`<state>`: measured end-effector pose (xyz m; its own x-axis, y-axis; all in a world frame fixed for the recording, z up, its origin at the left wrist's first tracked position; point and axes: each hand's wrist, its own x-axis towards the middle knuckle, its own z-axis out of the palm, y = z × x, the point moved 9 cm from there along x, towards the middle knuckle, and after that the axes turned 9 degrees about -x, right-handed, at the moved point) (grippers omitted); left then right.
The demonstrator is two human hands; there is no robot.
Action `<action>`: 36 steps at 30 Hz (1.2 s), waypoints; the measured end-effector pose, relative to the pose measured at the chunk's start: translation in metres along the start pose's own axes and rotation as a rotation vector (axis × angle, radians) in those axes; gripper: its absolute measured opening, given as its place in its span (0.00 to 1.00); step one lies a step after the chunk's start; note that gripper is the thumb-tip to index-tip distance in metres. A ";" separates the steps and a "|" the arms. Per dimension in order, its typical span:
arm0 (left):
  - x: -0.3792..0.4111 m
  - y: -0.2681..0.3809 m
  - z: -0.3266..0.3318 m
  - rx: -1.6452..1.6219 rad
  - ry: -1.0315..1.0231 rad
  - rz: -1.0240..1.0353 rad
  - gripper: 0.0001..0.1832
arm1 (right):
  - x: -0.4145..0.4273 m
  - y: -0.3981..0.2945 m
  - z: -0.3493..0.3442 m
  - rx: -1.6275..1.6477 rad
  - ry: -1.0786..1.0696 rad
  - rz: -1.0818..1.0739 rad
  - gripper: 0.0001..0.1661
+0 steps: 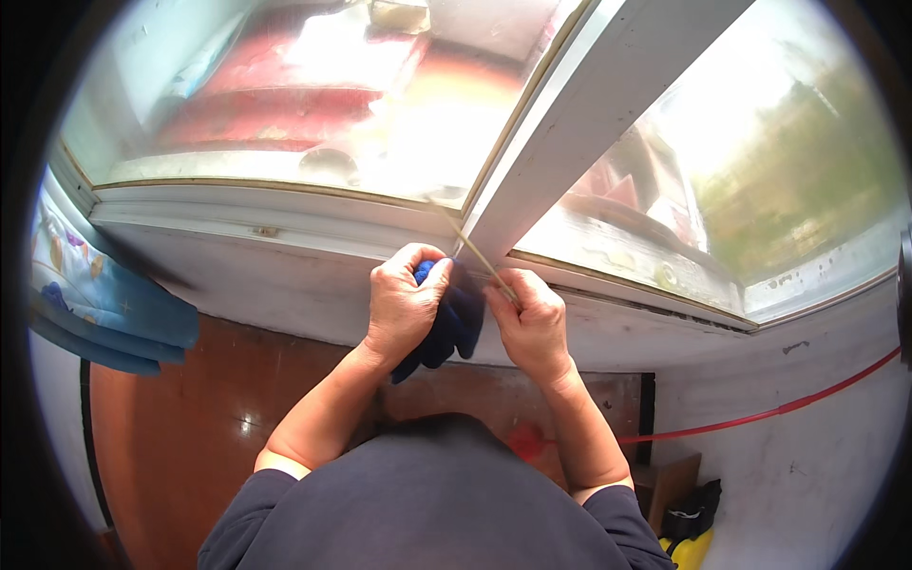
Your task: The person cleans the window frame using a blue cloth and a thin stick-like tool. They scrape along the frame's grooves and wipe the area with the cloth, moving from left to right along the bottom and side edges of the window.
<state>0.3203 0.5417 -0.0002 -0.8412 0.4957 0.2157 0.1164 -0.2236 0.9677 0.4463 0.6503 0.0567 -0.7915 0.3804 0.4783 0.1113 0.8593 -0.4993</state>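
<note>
My left hand (407,299) is closed on a bunched dark blue cloth (456,313), which hangs down between my two hands; a brighter blue bit shows between thumb and fingers. In my right hand (531,317) is a thin, pale stick (474,249), held near its lower end and slanting up and left. Its far end is blurred in front of the window. Both hands are at the sill, just below the foot of the white window frame post (563,107). Whether the stick touches the frame, I cannot tell.
Large window panes (320,107) stand in front, with a sliding track (267,231) below. A patterned curtain (107,299) hangs at left. A red pole (741,417) crosses the lower right, above a brown box (670,484) and a black and yellow bag (691,520). The floor (192,427) is reddish brown.
</note>
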 end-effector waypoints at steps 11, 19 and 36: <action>0.005 -0.006 -0.007 0.018 -0.021 0.058 0.04 | -0.077 0.016 -0.021 0.122 -0.226 0.173 0.22; -0.005 0.067 0.015 0.042 -0.210 0.311 0.04 | -0.099 0.004 -0.021 -0.232 -0.057 -0.033 0.38; -0.025 0.073 0.018 0.374 -0.230 0.398 0.06 | -0.093 0.020 -0.050 -0.435 0.082 0.052 0.40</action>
<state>0.3590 0.5282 0.0674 -0.5637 0.6128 0.5539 0.6127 -0.1396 0.7779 0.5520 0.6494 0.0379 -0.7296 0.4378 0.5253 0.4060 0.8955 -0.1823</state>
